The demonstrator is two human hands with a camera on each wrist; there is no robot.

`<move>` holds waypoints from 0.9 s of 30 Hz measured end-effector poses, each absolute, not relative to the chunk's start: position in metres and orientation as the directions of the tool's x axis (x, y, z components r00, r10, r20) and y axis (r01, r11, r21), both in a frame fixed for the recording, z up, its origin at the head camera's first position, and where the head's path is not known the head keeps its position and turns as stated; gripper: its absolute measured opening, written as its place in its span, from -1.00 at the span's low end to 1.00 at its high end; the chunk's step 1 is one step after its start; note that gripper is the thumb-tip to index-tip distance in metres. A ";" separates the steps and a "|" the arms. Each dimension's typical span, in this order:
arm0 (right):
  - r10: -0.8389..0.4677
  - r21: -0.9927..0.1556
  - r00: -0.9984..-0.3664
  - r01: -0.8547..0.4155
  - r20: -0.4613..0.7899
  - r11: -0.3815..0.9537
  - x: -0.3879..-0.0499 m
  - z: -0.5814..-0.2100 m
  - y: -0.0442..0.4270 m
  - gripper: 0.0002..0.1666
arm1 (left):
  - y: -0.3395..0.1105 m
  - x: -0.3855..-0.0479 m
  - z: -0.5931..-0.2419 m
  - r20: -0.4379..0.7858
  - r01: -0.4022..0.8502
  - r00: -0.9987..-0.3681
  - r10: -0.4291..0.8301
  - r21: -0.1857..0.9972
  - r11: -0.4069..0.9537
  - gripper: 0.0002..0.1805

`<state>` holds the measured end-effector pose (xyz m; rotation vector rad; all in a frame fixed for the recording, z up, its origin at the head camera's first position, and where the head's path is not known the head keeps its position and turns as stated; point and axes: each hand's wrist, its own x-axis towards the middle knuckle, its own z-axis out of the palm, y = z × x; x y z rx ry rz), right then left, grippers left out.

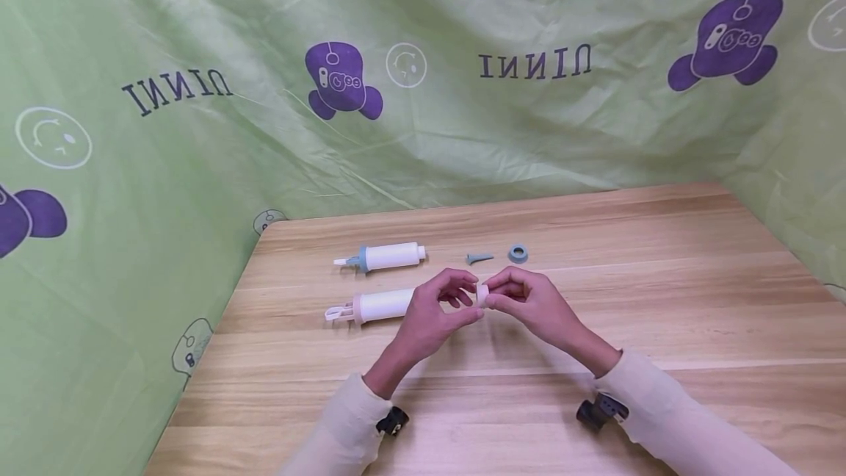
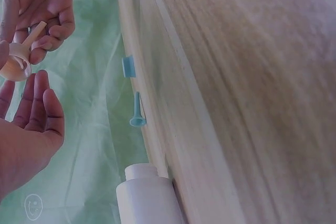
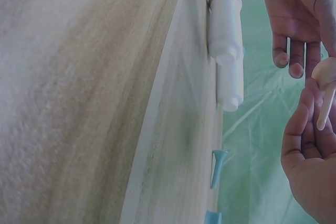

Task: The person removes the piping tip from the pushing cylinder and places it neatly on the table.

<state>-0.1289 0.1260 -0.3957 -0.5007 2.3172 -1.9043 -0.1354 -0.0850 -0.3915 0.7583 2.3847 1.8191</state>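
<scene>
A pale pink ring cap (image 1: 482, 295) is held up over the table between both hands. A thin pale nozzle (image 2: 34, 34) sticks out of it toward the right hand, clearest in the wrist views. The left hand (image 1: 429, 318) pinches the cap from its left side with thumb and forefinger, the other fingers loosely bent. From the opposite side, the right hand (image 1: 532, 307) pinches the cap's edge between thumb and fingers. Just behind the left hand lies a white syringe-like tube with a pink collar (image 1: 383, 305), its front end hidden by that hand.
Farther back lies a matching white tube with a blue collar (image 1: 391, 256). To its right are a small blue nozzle (image 1: 479, 258) and a blue ring cap (image 1: 518, 253). A green printed cloth (image 1: 436, 153) hangs behind the wooden table (image 1: 661, 278).
</scene>
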 end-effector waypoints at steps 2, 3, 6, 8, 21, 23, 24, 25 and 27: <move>-0.317 -0.970 -0.940 -0.183 0.126 0.158 -0.129 -0.396 0.126 -0.75 | -0.085 -0.136 -0.391 0.253 0.350 -0.878 0.407 0.918 0.186 -0.60; -0.318 -0.971 -0.940 -0.180 0.123 0.156 -0.129 -0.396 0.126 -0.75 | -0.085 -0.136 -0.391 0.252 0.350 -0.878 0.407 0.918 0.185 -0.61; -0.324 -0.974 -0.939 -0.173 0.117 0.149 -0.129 -0.396 0.126 -0.74 | -0.084 -0.135 -0.391 0.251 0.349 -0.878 0.407 0.919 0.185 -0.61; -0.328 -0.975 -0.938 -0.168 0.113 0.146 -0.129 -0.396 0.127 -0.74 | -0.085 -0.136 -0.391 0.252 0.350 -0.878 0.408 0.919 0.185 -0.62; -0.317 -0.979 -0.941 -0.162 0.117 0.122 -0.130 -0.398 0.130 -0.72 | -0.088 -0.137 -0.388 0.279 0.370 -0.876 0.394 0.912 0.176 -0.62; -0.316 -0.980 -0.941 -0.163 0.119 0.115 -0.130 -0.399 0.131 -0.72 | -0.089 -0.137 -0.388 0.274 0.364 -0.879 0.389 0.914 0.178 -0.63; -0.316 -0.980 -0.941 -0.164 0.121 0.112 -0.130 -0.399 0.131 -0.72 | -0.089 -0.137 -0.388 0.270 0.360 -0.881 0.387 0.916 0.179 -0.63; -0.316 -0.980 -0.941 -0.164 0.122 0.112 -0.130 -0.399 0.132 -0.72 | -0.089 -0.137 -0.388 0.267 0.356 -0.883 0.385 0.917 0.180 -0.63; -0.315 -0.980 -0.941 -0.165 0.122 0.112 -0.130 -0.400 0.132 -0.72 | -0.090 -0.137 -0.388 0.258 0.346 -0.887 0.384 0.920 0.182 -0.64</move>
